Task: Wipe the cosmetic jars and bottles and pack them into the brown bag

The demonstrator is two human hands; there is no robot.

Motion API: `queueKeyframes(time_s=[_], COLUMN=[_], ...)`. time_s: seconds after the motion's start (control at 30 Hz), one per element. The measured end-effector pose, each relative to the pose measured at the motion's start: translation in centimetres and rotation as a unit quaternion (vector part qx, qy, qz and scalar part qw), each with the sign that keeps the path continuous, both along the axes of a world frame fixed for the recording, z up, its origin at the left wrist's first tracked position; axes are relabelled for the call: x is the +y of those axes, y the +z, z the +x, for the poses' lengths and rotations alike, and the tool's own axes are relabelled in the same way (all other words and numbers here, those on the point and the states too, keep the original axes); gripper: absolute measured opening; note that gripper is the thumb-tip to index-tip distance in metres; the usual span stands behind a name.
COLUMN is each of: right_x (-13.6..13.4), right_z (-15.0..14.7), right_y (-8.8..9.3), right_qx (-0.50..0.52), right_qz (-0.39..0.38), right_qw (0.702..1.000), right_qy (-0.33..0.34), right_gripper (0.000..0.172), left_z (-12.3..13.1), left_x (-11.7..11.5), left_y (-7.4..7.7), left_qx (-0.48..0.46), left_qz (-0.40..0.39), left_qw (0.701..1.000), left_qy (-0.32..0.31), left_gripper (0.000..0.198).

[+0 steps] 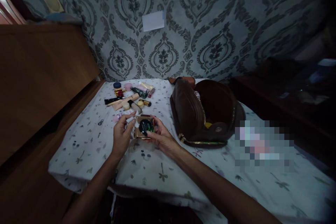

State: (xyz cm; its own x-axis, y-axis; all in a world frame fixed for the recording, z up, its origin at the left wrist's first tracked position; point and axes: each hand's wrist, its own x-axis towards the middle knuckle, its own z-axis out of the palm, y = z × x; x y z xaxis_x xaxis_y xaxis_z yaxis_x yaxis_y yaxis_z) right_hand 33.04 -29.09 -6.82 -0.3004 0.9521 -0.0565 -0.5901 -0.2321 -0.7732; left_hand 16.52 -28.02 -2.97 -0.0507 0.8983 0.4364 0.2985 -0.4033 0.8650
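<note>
Both hands are at the near middle of the counter (90, 140), which is spread with a white cloth printed with small leaves and sprigs (157, 168).

Right hand (163, 135): grip closed on a square, gold-coloured case with a round, glossy black centre (145, 126); thumb over its face, fingers around the right edge.
Left hand (123, 132): thumb and fingers drawn together on a crumpled white tissue-like piece (137, 124) at the case's left edge. Cannot tell whether these fingers touch the case.

Beyond the hands, a loose cluster: long beige-pink packet (127, 102), dark green cylindrical tube (139, 92), slim black tube (112, 100), small round jar with a navy lid (117, 85).

Right of the hands: dark brown leather-look bag with a gold zip (187, 119), gaping, a yellow item (208, 125) inside. Farther right, a patch is pixelated; contents unreadable.
</note>
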Motion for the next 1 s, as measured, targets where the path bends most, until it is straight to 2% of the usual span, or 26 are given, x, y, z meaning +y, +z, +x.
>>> queueKeyframes(time_s=[0.07, 0.23, 0.37, 0.47, 0.73, 0.87, 1.0], right_x=[0.1, 0.5, 0.4, 0.1, -0.1, -0.3, -0.1], right_z=[0.0, 0.3, 0.3, 0.1, 0.0, 0.0, 0.0], right_y=[0.1, 0.0, 0.2, 0.2, 0.4, 0.5, 0.0], right_qx=[0.018, 0.081, 0.079, 0.057, 0.008, 0.038, 0.074], right_qz=[-0.017, -0.057, -0.07, -0.064, -0.078, -0.065, -0.089], right_qw=[1.0, 0.994, 0.993, 0.996, 0.997, 0.996, 0.993], right_qy=[-0.002, -0.039, -0.042, -0.028, -0.002, 0.04, 0.036], right_gripper=[0.082, 0.059, 0.056, 0.057, 0.046, 0.043, 0.041], left_z=[0.0, 0.5, 1.1, 1.2, 0.5, 0.4, 0.7], left_x=[-0.6, -2.9, -3.5, -3.0, -1.4, -1.2, -2.0], left_y=[-0.2, -1.4, -2.1, -1.7, 0.5, 0.6, -0.2], left_qx=[0.018, 0.061, 0.06, 0.055, 0.079, 0.134, 0.18], left_qz=[0.007, 0.034, 0.066, 0.083, 0.105, 0.157, 0.243], left_qw=[1.0, 0.997, 0.996, 0.995, 0.991, 0.978, 0.953], left_qy=[-0.005, -0.039, -0.022, -0.008, 0.031, 0.018, -0.036], left_gripper=[0.021, 0.022, 0.02, 0.019, 0.018, 0.022, 0.027])
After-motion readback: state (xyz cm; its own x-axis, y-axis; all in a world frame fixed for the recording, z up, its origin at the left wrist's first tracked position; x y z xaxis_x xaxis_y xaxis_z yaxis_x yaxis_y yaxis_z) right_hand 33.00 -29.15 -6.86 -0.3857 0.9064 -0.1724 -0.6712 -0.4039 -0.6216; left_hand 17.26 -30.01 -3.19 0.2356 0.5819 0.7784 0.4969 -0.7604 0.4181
